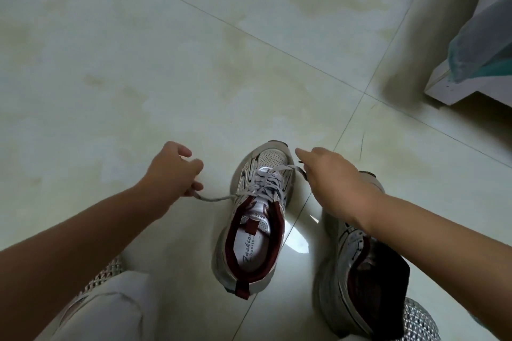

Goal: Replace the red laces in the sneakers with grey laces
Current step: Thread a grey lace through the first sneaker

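A white mesh sneaker (256,219) with dark red collar lining and a red heel tab stands upright on the glossy, pale tiled floor (166,63), toe pointing away, between the person's two forearms. A flat grey lace (266,177) with dark flecks criss-crosses its eyelets. The left hand (173,171) curls its fingers round one lace end, which runs taut from the upper eyelets out to the left. The right hand (329,174) is seen from the back, its index finger stretched toward the toe; the other lace end leads to it with a dark tip just beside the fingers, and it seems to pinch that end, though the grip itself is hidden under the hand. A second sneaker (357,263) of the same make stands just to the right, partly covered by the right forearm, with something dark in its opening. Pale trousers (110,310) show at the lower left. At the upper right stands a white, blocky furniture base (465,88) with teal netting (482,44) hanging over it.
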The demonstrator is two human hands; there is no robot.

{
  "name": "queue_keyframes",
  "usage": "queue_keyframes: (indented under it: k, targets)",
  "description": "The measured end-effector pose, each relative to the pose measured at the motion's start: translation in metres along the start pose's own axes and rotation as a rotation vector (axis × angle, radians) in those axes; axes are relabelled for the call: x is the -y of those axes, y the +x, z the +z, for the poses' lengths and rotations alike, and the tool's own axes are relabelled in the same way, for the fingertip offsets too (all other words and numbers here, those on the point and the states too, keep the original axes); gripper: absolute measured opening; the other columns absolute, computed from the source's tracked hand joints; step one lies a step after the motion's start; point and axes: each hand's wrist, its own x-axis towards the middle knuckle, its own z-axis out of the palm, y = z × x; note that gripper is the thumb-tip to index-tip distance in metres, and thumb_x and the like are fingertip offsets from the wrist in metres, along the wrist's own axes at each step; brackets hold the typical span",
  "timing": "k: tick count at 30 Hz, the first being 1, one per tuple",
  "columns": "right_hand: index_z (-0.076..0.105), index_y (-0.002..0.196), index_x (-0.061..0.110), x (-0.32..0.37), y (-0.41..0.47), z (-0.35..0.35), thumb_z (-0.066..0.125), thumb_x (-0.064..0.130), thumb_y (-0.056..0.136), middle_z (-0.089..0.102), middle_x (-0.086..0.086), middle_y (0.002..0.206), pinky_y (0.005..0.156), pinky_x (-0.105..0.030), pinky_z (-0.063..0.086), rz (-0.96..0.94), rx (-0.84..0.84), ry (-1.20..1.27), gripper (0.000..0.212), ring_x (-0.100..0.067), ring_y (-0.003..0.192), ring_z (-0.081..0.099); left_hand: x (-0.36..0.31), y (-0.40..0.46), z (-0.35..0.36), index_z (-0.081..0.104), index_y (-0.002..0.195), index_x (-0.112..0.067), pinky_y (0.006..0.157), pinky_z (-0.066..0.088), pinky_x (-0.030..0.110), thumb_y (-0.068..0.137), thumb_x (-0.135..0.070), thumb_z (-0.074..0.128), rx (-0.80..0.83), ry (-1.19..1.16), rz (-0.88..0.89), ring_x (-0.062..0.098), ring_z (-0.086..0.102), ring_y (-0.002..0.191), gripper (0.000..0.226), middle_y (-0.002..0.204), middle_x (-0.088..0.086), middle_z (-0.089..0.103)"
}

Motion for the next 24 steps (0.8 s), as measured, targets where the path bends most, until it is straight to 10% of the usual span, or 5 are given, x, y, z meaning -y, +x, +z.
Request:
queue_keyframes:
  k: [3, 6, 10, 16, 24]
  targets:
    - [0.059, 0.104, 0.015, 0.001, -0.010, 0.004, 0.042, -0.005, 0.076, 0.037, 0.006, 0.063, 0.051, -0.021, 0.021, -0.135, -0.176, -0.121, 0.038, -0.024, 0.061, 0.041, 0.011, -0.008, 0.010, 0.046, 0.118, -0.011, 0.083, 0.042, 0.038, 0.081, -0.018, 0.063, -0.057, 0.534, 0.242, 0.028, 0.052, 0.099, 0.041, 0.116, 0.012, 0.046]
    - [0.062, 0.100, 0.014, -0.002, -0.022, 0.008, 0.055, 0.005, 0.075, 0.054, 0.003, 0.052, 0.056, -0.028, 0.040, -0.214, -0.555, -0.039, 0.028, -0.024, 0.049, 0.048, 0.002, -0.037, 0.028, 0.058, 0.094, -0.010, 0.072, 0.033, 0.034, 0.079, -0.021, 0.060, -0.204, 0.555, 0.657, 0.021, 0.043, 0.083, 0.019, 0.091, 0.004, 0.044]
    - [0.068, 0.077, 0.009, -0.002, -0.033, 0.010, 0.060, 0.002, 0.080, 0.060, 0.001, 0.063, 0.068, -0.031, 0.033, -0.450, -0.788, -0.014, 0.011, -0.021, 0.065, 0.052, -0.010, -0.066, 0.060, 0.058, 0.062, -0.017, 0.066, 0.031, 0.031, 0.070, -0.054, 0.044, -0.106, 0.571, 0.726, 0.016, 0.039, 0.074, 0.041, 0.075, -0.004, 0.037]
    - [0.066, 0.069, 0.018, -0.005, -0.034, 0.039, 0.066, 0.014, 0.068, 0.056, 0.003, 0.065, 0.066, -0.029, 0.029, -0.427, -0.472, -0.128, 0.005, -0.018, 0.070, 0.045, -0.005, -0.061, 0.070, 0.067, 0.076, -0.021, 0.085, 0.038, 0.030, 0.074, -0.042, 0.065, 0.137, 0.664, 0.470, 0.018, 0.041, 0.096, 0.021, 0.089, 0.000, 0.042]
    - [0.071, 0.080, 0.016, 0.006, -0.030, 0.041, 0.062, 0.014, 0.082, 0.069, 0.000, 0.080, 0.069, -0.023, 0.036, -0.044, -0.164, 0.311, 0.010, -0.018, 0.079, 0.059, 0.001, -0.049, 0.067, 0.055, 0.042, -0.021, 0.054, 0.031, 0.023, 0.062, -0.036, 0.066, 0.324, 0.339, 0.484, 0.013, 0.042, 0.050, 0.028, 0.045, -0.001, 0.047]
